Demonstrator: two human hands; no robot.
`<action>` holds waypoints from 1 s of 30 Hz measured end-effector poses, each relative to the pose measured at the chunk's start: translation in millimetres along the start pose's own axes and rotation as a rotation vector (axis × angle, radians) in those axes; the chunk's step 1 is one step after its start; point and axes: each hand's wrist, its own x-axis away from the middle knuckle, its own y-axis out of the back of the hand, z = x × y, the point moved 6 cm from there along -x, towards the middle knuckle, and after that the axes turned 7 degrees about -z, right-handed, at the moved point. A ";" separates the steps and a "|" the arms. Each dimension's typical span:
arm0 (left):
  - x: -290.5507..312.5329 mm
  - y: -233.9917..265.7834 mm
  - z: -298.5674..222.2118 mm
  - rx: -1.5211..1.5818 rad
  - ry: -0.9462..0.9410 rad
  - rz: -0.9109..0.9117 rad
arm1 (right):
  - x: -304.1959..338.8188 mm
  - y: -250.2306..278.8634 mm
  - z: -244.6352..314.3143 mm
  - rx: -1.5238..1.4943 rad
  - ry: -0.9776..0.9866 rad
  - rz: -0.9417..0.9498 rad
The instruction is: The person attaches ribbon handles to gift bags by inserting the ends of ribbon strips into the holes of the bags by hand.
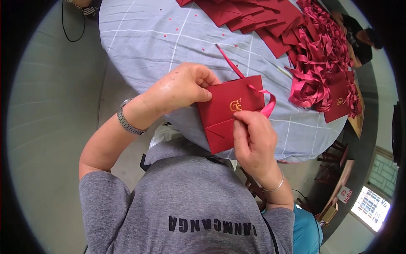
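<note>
Our left hand [179, 86] grasps the upper left corner of a flat, dark-red paper bag [215, 108] with a gold emblem [235, 105], probably to steady its rim. Our right hand [256, 142] is curled before the bag's lower right part, thumb and forefinger drawn close; we cannot tell whether they grip anything. A glossy crimson ribbon [230, 63] juts past the top edge, and a loop curves from the bag's face toward that hand. The bag is at the near edge of the cloth-covered, pale blue round desk [146, 51], perhaps for easy reach. Overlapping dark-red bags [253, 17] and a crimson ribbon heap [313, 72] lie farther off, likely leaving us working room.
</note>
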 end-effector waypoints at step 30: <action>3.5 5.1 12.0 0.144 -0.099 -0.034 | -35.9 -36.8 -16.0 0.125 -0.185 0.092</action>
